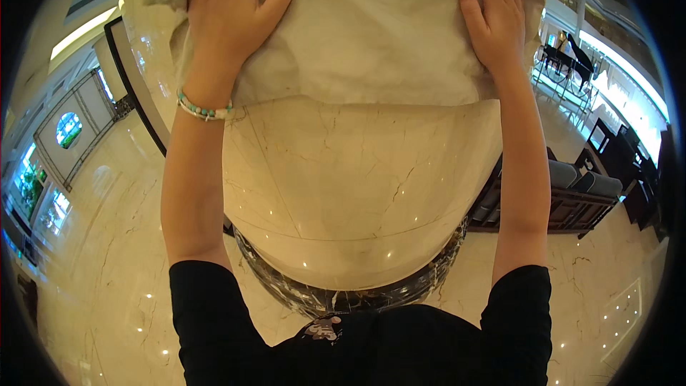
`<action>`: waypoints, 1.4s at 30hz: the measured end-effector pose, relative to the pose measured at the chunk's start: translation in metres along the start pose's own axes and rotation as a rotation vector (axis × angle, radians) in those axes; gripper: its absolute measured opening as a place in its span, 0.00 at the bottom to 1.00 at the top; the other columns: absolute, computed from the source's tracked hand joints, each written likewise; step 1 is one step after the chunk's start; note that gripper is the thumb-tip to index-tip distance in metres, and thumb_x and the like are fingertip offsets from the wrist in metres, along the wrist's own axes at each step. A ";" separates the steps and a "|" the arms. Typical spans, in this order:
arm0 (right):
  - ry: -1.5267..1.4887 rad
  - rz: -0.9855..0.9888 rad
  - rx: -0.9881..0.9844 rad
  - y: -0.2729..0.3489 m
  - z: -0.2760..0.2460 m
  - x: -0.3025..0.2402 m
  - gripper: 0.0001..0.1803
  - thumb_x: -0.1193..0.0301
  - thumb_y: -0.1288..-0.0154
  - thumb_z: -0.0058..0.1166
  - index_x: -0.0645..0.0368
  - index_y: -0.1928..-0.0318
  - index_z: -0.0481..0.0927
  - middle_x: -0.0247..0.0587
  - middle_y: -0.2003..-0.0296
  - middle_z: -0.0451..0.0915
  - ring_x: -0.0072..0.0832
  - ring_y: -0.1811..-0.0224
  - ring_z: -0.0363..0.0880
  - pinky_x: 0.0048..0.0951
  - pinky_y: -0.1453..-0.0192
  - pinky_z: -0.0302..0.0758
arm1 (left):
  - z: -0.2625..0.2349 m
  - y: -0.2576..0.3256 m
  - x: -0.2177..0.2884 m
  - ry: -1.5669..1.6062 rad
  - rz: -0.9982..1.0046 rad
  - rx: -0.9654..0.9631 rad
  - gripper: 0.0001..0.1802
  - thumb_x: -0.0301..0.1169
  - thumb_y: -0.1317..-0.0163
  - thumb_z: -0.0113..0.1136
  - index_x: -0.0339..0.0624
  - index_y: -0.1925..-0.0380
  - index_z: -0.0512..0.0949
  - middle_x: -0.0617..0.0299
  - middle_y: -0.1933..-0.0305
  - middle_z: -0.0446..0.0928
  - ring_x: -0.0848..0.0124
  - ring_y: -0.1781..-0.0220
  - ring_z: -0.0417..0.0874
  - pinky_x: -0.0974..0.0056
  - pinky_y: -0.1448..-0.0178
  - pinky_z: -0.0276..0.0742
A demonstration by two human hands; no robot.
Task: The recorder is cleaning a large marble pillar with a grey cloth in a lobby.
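A pale beige cloth point(379, 36) lies spread against a rounded, polished cream marble column point(357, 164). My left hand point(232, 14) presses flat on the cloth's left part, thumb apart from the fingers, some fingertips cut off by the upper edge. A beaded bracelet point(204, 109) circles that wrist. Toward the cloth's right edge rests my right hand point(499, 25), its fingers stretched upward and its thumb apart. Both arms reach up and forward. The cloth's lower edge hangs loosely between my wrists, with creases across it; its top runs out of view.
A dark veined marble base point(350, 297) rings the column's foot. At right stands a dark wooden sofa with grey cushions point(586, 180), and farther off a black grand piano point(568, 61). Shiny marble floor point(107, 264) spreads at left, beside a dark-framed panel point(136, 86).
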State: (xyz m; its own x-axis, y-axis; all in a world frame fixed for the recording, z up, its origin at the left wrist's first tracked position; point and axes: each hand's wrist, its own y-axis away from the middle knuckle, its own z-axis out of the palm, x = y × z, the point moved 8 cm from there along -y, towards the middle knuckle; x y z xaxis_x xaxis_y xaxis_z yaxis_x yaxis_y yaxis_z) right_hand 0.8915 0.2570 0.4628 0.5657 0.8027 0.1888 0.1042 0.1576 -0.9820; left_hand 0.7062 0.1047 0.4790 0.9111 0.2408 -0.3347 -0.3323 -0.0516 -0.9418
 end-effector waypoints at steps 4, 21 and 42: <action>-0.048 0.133 -0.119 0.026 0.005 0.004 0.39 0.61 0.48 0.45 0.60 0.36 0.52 0.62 0.48 0.65 0.50 0.43 0.60 0.41 0.37 0.50 | 0.006 0.037 0.011 -0.010 -0.042 -0.062 0.39 0.42 0.49 0.53 0.35 0.39 0.56 0.42 0.40 0.58 0.48 0.38 0.57 0.51 0.35 0.48; -0.059 0.122 -0.187 0.216 0.003 -0.038 0.35 0.58 0.46 0.47 0.66 0.40 0.61 0.57 0.45 0.65 0.50 0.43 0.60 0.44 0.39 0.50 | 0.005 0.214 0.057 0.005 -0.124 -0.075 0.37 0.56 0.49 0.48 0.41 0.47 0.69 0.51 0.52 0.69 0.58 0.59 0.69 0.58 0.51 0.63; -0.063 0.224 -0.431 0.302 0.001 -0.059 0.37 0.58 0.48 0.52 0.68 0.41 0.61 0.60 0.47 0.66 0.52 0.44 0.62 0.46 0.41 0.54 | 0.003 0.308 0.091 -0.028 -0.164 -0.260 0.37 0.58 0.49 0.52 0.39 0.48 0.69 0.56 0.62 0.71 0.64 0.65 0.69 0.63 0.58 0.64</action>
State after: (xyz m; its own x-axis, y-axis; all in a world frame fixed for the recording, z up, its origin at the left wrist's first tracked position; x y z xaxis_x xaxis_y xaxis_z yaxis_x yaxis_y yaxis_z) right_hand 0.8888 0.2573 0.1552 0.5637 0.8250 -0.0401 0.3223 -0.2644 -0.9090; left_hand 0.6862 0.1135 0.1580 0.9392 0.2929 -0.1794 -0.1040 -0.2553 -0.9612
